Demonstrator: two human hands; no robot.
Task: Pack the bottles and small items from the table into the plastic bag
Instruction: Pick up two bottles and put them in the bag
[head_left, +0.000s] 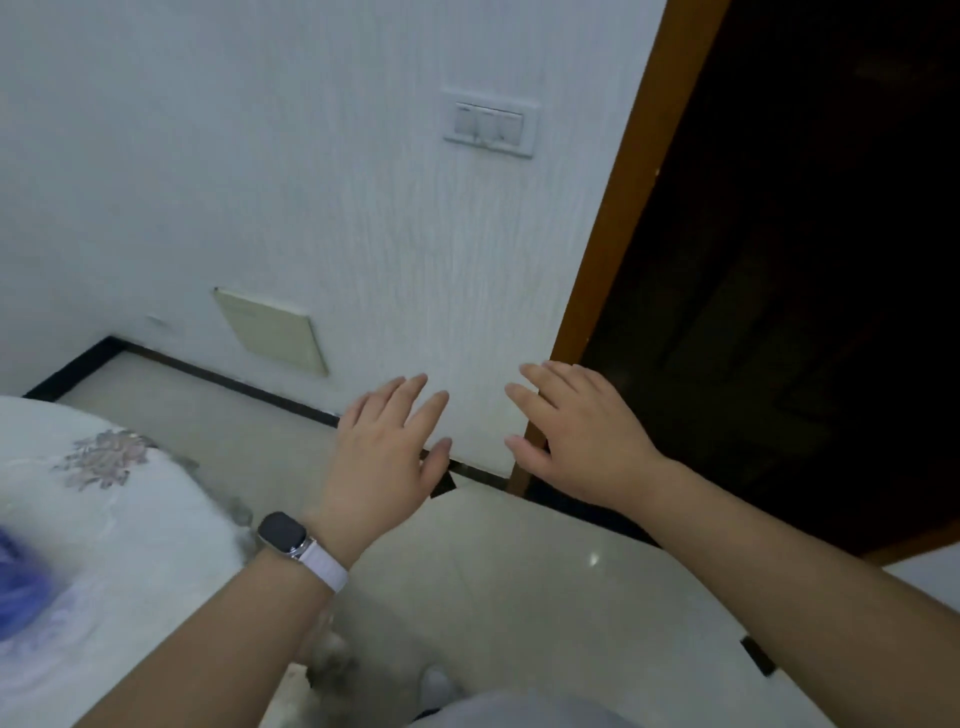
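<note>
Blue-purple crinkled plastic, blurred and probably the bag (21, 577), lies at the left edge of the round table with a white floral cloth (124, 499); its contents cannot be made out. The left hand (387, 452), with a white-strapped smartwatch (291, 540), and the right hand (576, 441) hover palm-down over the pale tiled floor (493, 571), fingers spread, holding nothing.
</note>
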